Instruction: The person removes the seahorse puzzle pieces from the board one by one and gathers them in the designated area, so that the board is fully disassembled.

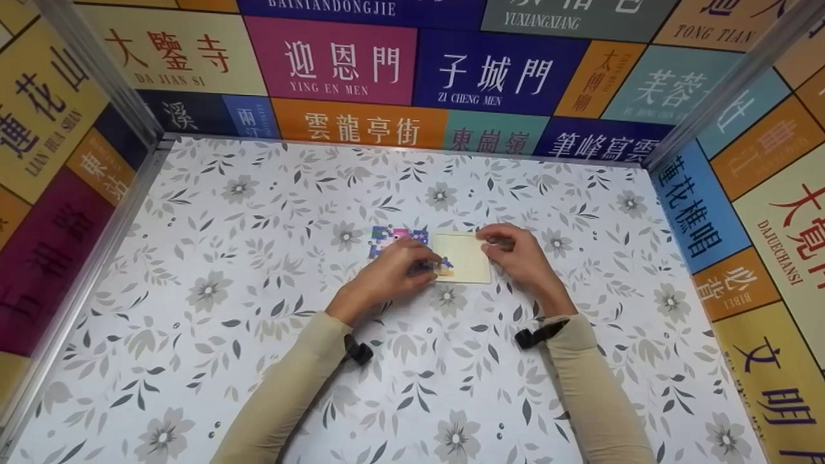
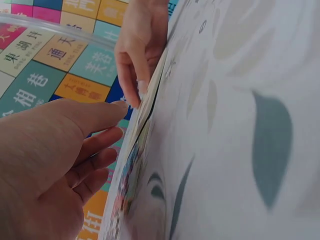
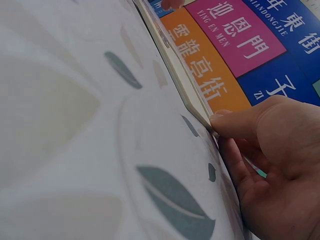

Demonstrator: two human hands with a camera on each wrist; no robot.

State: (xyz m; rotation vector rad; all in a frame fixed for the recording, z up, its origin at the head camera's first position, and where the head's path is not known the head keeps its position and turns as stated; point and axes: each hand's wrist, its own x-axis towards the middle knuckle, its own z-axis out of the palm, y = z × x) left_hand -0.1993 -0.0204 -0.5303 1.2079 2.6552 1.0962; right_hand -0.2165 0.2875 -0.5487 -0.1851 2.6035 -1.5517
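Observation:
A pale yellow puzzle tray (image 1: 465,256) with a raised rim lies on the table. In its lower left corner sits a puzzle piece (image 1: 446,264) printed in purple and tan. My left hand (image 1: 403,267) hovers at that corner, fingers loosely bent; in the left wrist view, thumb and fingertips are apart with nothing showing between them. My right hand (image 1: 519,254) holds the tray's right edge near the upper corner, with the thumb (image 3: 235,122) at the edge and fingers curled beside it. Left of the tray lie several joined colourful puzzle pieces (image 1: 381,233), partly hidden by my left hand.
The table (image 1: 309,399) has a white cover with grey flowers and leaves. Panels of coloured signs (image 1: 332,58) stand behind it and along both sides, with clear edge strips at the corners. Black straps (image 1: 358,350) sit at both wrists.

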